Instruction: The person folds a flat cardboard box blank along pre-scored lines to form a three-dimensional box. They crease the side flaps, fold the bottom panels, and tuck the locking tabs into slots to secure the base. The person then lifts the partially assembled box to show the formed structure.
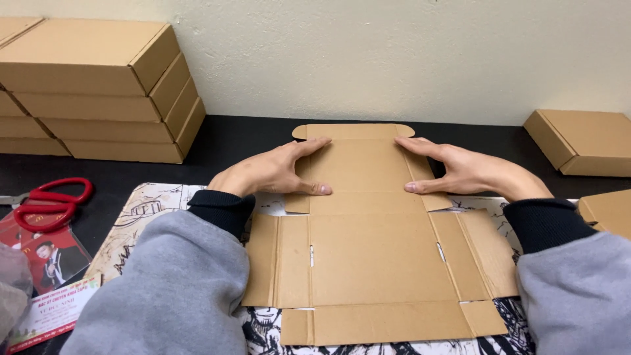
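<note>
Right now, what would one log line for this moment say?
left hand: flat on unfolded cardboard box blank, left side | right hand: flat on right side | red scissors: far left

Bare table (250, 141) lies beyond the hands; stacked boxes (98, 92) block far left, a closed box (585, 141) far right.

Packing station: stacked cardboard boxes (98, 92) (scissors (49, 200) nearby).

- Unfolded cardboard box blank (368, 263) lies flat between left hand (276, 172) and right hand (467, 172), both resting on its far panel.
- Stack of closed boxes (98, 92) sits far left of the left hand.
- Scissors (49, 202) lie left of it, nearer.
- Closed box (585, 141) sits right of the right hand.
</note>
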